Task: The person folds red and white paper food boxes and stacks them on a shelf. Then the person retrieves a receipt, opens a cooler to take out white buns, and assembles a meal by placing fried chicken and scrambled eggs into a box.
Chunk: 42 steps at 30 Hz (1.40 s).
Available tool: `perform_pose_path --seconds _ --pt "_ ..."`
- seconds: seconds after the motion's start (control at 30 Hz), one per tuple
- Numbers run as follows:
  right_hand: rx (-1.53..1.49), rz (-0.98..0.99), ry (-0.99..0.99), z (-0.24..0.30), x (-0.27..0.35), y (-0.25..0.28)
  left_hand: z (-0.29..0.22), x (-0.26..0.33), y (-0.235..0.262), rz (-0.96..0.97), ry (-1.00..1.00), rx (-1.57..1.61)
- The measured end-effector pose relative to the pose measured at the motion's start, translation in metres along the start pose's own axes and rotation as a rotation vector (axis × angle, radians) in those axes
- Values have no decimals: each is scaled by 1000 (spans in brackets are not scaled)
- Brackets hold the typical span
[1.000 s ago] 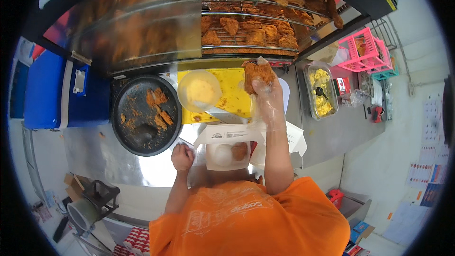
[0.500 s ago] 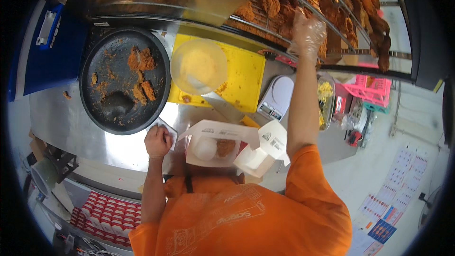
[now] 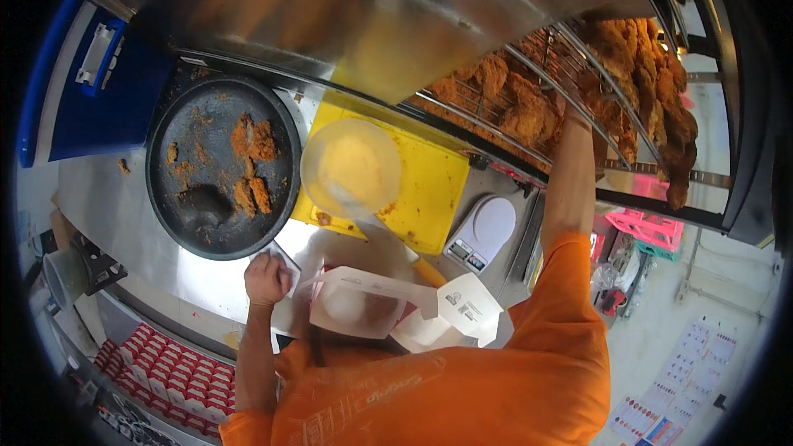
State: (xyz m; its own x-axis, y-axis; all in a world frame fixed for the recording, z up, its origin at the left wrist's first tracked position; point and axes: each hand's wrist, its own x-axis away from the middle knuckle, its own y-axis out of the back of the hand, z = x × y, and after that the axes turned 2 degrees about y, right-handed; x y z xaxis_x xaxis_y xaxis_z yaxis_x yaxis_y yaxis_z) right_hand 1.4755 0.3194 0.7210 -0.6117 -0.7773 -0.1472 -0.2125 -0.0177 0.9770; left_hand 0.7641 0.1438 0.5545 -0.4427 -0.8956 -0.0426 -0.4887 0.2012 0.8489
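Observation:
My left hand [image 3: 268, 278] is closed in a fist at the counter's near edge, below a black round pan [image 3: 186, 235]. A thin white flat piece [image 3: 288, 268] lies against its fingers; whether they grip it I cannot make out. My right arm reaches up into a glass-fronted warming cabinet, and my right hand [image 3: 580, 109] is among pieces of fried chicken [image 3: 529, 116] on a wire rack. Rack rods and chicken hide its fingers. Close to my body stands an opened white takeaway box [image 3: 363, 304], with a second opened white box [image 3: 468, 307] beside it.
A yellow cutting board [image 3: 434, 186] carries a translucent round tub [image 3: 351, 167]. A yellow-handled knife [image 3: 425, 271] lies in front, and a white kitchen scale [image 3: 493, 223] stands to its right. Fried chicken pieces [image 3: 252, 140] lie in the pan. Stacked red-and-white boxes [image 3: 178, 372] fill the lower left.
My right hand, in its clear glove, has gone deeper into the cabinet and to the right, behind the rods. The view has shifted; my left hand stays closed by the white piece.

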Motion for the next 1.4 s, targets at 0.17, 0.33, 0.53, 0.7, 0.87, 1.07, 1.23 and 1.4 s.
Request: perform_pose_path --seconds 0.17,0.33,0.53,0.7,0.87,1.07,1.23,1.4 --pt "-61 -301 365 -9 65 8 -4 -3 1 -39 -41 55" --pt "-1003 -670 194 27 183 40 -4 -1 -1 -18 -36 0" --pt "-2481 -150 -144 29 286 68 -9 -4 2 -95 -88 -19" --pt "-2390 -188 -85 40 346 108 -7 0 3 -68 -100 6" --pt "-1951 -258 -115 39 386 135 -11 -1 -1 -87 -132 38" --pt "-1900 -258 -226 43 381 145 -11 -1 4 -145 -163 -3" --pt "-1916 -225 -246 47 307 117 0 -1 -7 -105 -135 16" --pt "-1415 -430 -187 87 177 89 -3 -1 3 -116 -73 30"
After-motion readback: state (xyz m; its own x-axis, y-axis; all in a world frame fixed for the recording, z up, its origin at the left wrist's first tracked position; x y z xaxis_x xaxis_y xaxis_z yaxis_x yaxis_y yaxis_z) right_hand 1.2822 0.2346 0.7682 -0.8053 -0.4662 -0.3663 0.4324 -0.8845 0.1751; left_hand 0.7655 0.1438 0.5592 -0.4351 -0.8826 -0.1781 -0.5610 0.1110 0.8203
